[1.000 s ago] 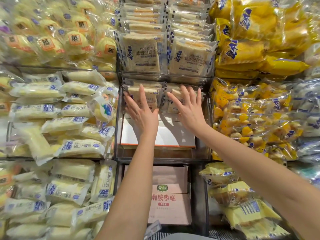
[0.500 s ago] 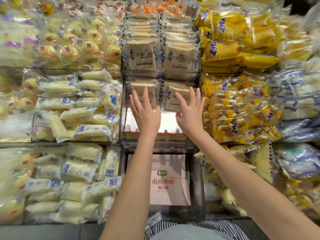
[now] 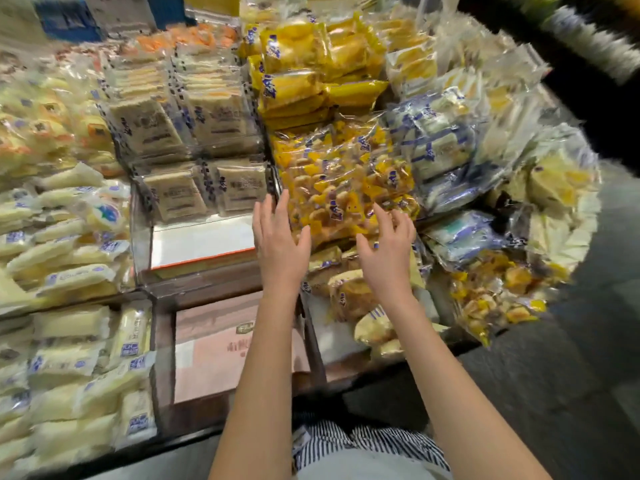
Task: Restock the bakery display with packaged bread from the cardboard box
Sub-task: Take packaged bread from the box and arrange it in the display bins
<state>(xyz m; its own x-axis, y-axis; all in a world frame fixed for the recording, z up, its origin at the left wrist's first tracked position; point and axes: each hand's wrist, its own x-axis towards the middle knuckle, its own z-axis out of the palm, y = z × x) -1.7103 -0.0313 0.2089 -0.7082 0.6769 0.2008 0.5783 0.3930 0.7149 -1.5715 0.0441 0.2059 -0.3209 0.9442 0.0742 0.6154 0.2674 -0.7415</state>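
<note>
Both hands are empty, fingers spread: the left hand [image 3: 280,244] hovers beside the right hand [image 3: 388,258], which hangs over yellow snack bags [image 3: 346,181]. Up and left of the left hand, sliced bread packs [image 3: 207,192] stand label-out for shoppers, with bare shelf floor [image 3: 204,240] before them, likely awaiting stock; the cardboard box is out of view

Tiered display shelf [image 3: 204,282], split into compartments by clear dividers [image 3: 140,237]. Middle compartment: white liner board [image 3: 201,239] bare at the front, two sliced-bread packets [image 3: 176,197] upright at the back. Left: heaped pale bread packets [image 3: 69,251]. Right: bags of small yellow buns [image 3: 346,174], piled. Lower middle: pink box [image 3: 214,358] lying flat.
</note>
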